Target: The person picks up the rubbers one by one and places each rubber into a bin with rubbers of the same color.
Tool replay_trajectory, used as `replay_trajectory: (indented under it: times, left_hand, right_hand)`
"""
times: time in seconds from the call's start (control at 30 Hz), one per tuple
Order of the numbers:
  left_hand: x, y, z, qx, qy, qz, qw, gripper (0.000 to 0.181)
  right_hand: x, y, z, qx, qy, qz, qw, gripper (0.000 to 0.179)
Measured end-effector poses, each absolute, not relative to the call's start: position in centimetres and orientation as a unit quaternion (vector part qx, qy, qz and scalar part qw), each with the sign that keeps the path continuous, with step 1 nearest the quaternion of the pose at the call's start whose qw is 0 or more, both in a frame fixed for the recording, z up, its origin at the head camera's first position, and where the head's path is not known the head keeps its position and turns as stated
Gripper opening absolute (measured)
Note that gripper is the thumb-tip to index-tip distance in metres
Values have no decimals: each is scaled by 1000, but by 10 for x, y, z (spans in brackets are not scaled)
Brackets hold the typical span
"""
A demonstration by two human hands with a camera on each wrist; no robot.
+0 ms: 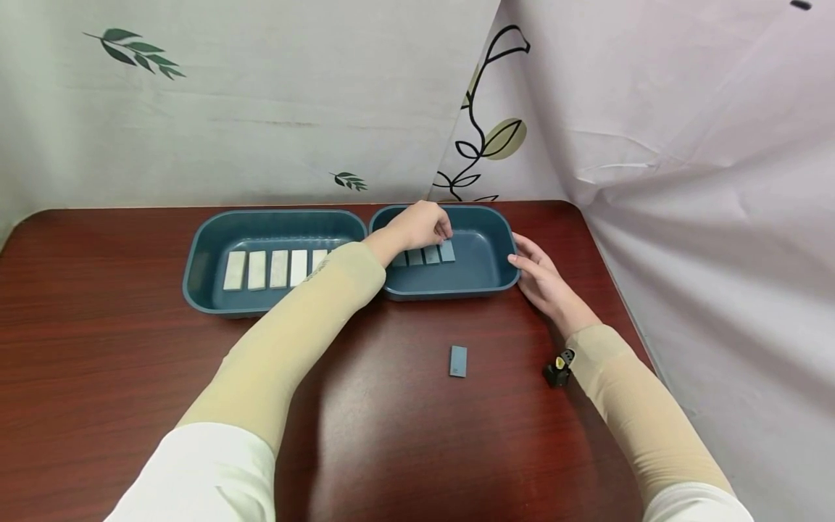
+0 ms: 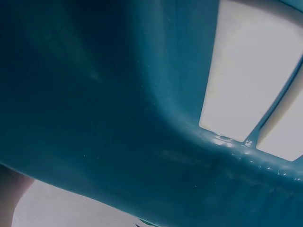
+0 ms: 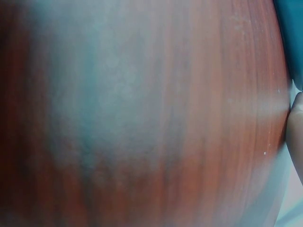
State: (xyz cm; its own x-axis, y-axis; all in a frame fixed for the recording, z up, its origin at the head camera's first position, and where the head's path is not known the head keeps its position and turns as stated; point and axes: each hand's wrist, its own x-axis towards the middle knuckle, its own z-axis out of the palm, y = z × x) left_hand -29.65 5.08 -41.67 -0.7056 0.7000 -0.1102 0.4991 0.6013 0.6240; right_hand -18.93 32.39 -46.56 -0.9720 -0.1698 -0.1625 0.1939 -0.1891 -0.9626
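My left hand reaches into the right-hand blue tray, its fingers bent downward. The fingertips pinch the far end of a blue-grey tile, the rightmost of a row along the tray floor. Part of that row is hidden behind the hand and wrist. At the tray's right end my right hand rests against the rim, thumb and fingers extended. A finger touches the tray's outer wall in the right wrist view. Another blue-grey tile lies alone on the table in front of the tray.
A second blue tray stands at the left, end to end with the first. White tiles lie in a row inside it, partly covered by my left sleeve. Behind the brown table hangs a pale curtain.
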Motion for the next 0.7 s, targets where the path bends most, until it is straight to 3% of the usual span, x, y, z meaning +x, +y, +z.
replay_trajectory:
  times: [0.7]
  left_hand:
    - [-294,45,-404,342,876,290,180,20]
  right_hand:
    - [-188,323,-464,12,628,-769,120,47]
